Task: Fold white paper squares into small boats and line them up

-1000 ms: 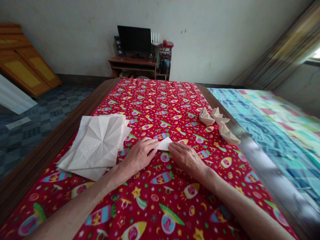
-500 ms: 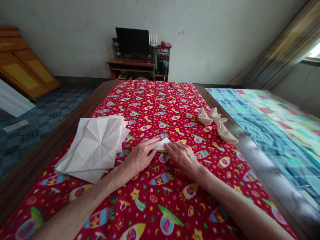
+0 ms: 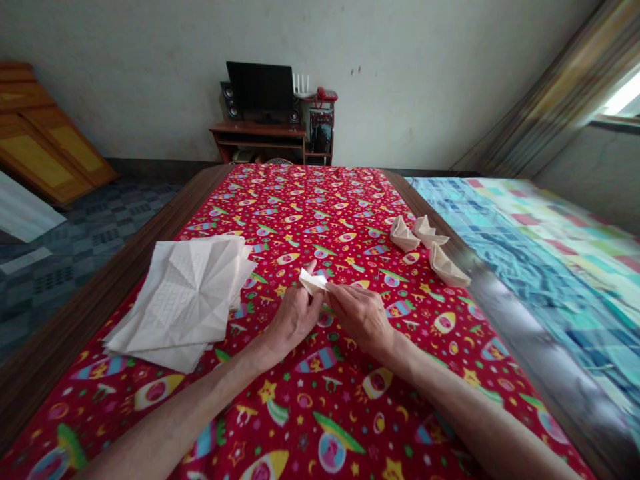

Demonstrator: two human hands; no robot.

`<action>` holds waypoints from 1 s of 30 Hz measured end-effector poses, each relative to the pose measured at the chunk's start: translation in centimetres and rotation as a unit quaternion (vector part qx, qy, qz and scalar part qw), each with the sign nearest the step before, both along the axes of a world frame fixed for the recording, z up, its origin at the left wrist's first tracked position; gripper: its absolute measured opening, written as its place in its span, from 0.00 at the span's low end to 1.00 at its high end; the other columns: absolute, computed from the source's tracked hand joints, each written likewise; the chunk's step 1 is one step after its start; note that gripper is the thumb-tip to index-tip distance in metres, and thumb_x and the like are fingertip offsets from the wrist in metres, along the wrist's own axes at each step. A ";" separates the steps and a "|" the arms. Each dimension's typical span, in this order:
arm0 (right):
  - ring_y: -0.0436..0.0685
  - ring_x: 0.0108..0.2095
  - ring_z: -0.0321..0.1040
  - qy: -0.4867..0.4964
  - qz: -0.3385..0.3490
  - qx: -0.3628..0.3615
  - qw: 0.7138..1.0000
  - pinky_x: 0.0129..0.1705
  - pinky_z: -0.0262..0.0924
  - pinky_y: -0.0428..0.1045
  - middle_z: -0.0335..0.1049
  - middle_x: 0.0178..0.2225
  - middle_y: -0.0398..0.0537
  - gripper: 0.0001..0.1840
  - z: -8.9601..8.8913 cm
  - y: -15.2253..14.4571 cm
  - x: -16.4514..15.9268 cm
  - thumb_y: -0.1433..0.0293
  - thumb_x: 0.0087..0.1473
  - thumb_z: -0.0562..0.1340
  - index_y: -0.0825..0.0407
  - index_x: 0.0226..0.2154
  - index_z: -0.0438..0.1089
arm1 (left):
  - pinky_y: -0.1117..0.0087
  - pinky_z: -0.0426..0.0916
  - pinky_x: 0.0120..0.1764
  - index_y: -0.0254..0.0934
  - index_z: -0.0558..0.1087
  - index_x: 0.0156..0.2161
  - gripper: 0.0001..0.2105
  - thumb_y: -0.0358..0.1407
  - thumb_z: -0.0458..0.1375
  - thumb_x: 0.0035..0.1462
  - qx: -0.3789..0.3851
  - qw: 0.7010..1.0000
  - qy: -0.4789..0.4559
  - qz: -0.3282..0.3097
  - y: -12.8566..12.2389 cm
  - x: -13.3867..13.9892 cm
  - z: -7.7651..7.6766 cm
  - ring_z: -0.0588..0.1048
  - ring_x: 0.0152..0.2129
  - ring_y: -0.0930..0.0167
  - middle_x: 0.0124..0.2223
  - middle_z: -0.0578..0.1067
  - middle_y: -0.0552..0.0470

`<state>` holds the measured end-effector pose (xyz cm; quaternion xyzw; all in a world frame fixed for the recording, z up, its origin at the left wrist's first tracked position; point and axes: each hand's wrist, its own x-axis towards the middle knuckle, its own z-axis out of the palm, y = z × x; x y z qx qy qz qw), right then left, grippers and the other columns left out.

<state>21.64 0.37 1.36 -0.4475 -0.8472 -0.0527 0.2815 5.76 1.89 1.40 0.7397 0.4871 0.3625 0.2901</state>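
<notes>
One folded paper (image 3: 313, 281) is located between the left hand (image 3: 295, 313) and the right hand (image 3: 363, 313), over the middle of the cloth (image 3: 310, 207), well inside the left and right edges of the table (image 3: 193, 197). Its long axis runs roughly from side to side, tilted, with the left end farther from the near edge. Relative to the left hand, the paper lies at the fingertips, toward the far edge; relative to the right hand, it lies to the left. Both hands touch it; neither is clearly nearer.

Left hand: partly open, index finger extended behind the paper, thumb on the near side. Right hand: fingers close together, apparently pinching the right end; the thumb's contact is hidden. Clearance between paper and cloth cannot be determined.

Several creased sheets (image 3: 193, 293) are stacked toward the left edge. Three folded pieces (image 3: 449, 266) are grouped at the right edge, beyond the right hand.
</notes>
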 end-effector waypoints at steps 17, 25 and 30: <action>0.49 0.25 0.64 -0.084 -0.127 -0.131 0.980 0.25 0.42 0.47 0.72 0.26 0.44 0.10 0.9 0.2 1.5 0.71 0.56 0.56 0.51 0.31 0.73 | 0.76 0.66 0.31 0.37 0.69 0.36 0.11 0.21 0.57 0.49 0.148 0.986 0.069 0.021 1.2 -1.6 -0.6 0.70 0.26 0.75 0.30 0.69 0.57; 0.51 0.33 0.62 -0.119 -0.081 -0.093 0.985 0.26 0.45 0.47 0.69 0.33 0.46 0.10 -0.4 -0.3 2.4 0.71 0.60 0.55 0.50 0.36 0.72 | 0.70 0.69 0.41 0.40 0.71 0.46 0.12 0.27 0.51 0.61 0.222 0.947 0.216 -0.080 0.1 -2.4 -1.5 0.71 0.38 0.70 0.40 0.71 0.51; 0.52 0.34 0.61 -0.149 -0.064 -0.088 0.983 0.26 0.45 0.47 0.67 0.34 0.47 0.08 -0.2 -0.4 2.4 0.72 0.60 0.55 0.51 0.35 0.71 | 0.65 0.68 0.41 0.40 0.70 0.50 0.12 0.30 0.50 0.63 0.245 0.910 0.318 -0.104 0.0 -2.3 -1.0 0.69 0.39 0.67 0.42 0.71 0.50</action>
